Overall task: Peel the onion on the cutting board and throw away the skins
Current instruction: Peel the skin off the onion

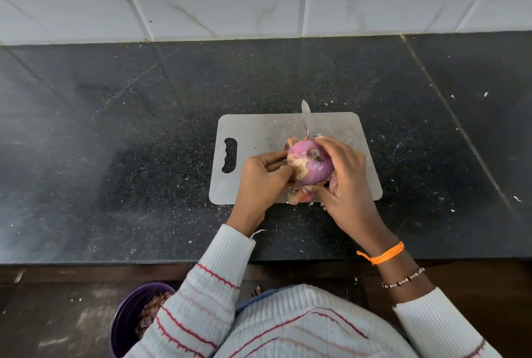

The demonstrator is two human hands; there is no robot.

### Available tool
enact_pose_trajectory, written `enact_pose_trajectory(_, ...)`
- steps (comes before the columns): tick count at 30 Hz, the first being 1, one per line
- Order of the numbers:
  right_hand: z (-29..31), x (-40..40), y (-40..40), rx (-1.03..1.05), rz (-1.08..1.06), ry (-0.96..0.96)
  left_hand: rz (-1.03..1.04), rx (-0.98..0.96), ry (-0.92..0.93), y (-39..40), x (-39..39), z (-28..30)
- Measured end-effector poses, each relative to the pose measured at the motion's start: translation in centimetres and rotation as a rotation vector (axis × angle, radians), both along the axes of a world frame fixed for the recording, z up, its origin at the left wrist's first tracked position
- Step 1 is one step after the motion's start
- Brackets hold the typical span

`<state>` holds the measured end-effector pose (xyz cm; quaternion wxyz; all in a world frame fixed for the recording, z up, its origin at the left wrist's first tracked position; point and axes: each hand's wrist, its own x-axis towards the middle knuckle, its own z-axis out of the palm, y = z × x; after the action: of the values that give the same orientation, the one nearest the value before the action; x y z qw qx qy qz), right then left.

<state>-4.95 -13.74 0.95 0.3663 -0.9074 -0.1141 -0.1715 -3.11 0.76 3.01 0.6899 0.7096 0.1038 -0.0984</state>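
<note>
The fingers of the left hand (260, 177) are curled in toward the onion's (312, 162) left side, their tips bunched at the pale, bared patch there; whether they pinch a flap of skin or only press against the bulb cannot be told, since the tips are tucked out of sight. The right hand (342, 182) cups the onion from the right, fingers bent over its far top and thumb hooked under its near side, so the bulb is gripped between them just above the cutting board (259, 133). The onion is red-purple with a dark spot at the end facing up, and part of its outer layer is already gone on the left.

Loose onion skins (299, 197) lie on the board's near edge beneath the hands, and a few small scraps sit by the onion's far side. A knife blade (306, 118) lies on the board behind the onion, its tip reaching past the far edge; the handle is hidden by the onion and right hand.

The grey board, with a handle slot at its left end, lies on a dark speckled countertop (144, 141) dotted with crumbs. An orange thread (383, 255) and a beaded bracelet (403, 280) circle the right wrist. A purple bin (126, 317) holding skins stands on the floor at lower left, partly behind the striped sleeve (201, 285).
</note>
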Motion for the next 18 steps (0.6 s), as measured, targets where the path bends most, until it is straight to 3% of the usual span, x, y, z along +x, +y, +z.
enact_pose_trajectory(6,0.1,-0.26,-0.36,0.021,0.01,-0.004,-0.082,-0.078,0.023,-0.51,-0.65,0.62)
enact_pose_trajectory(18,-0.06,-0.46,-0.27,-0.014,0.051,-0.021,-0.086,0.213,-0.097,-0.55,-0.6,0.84)
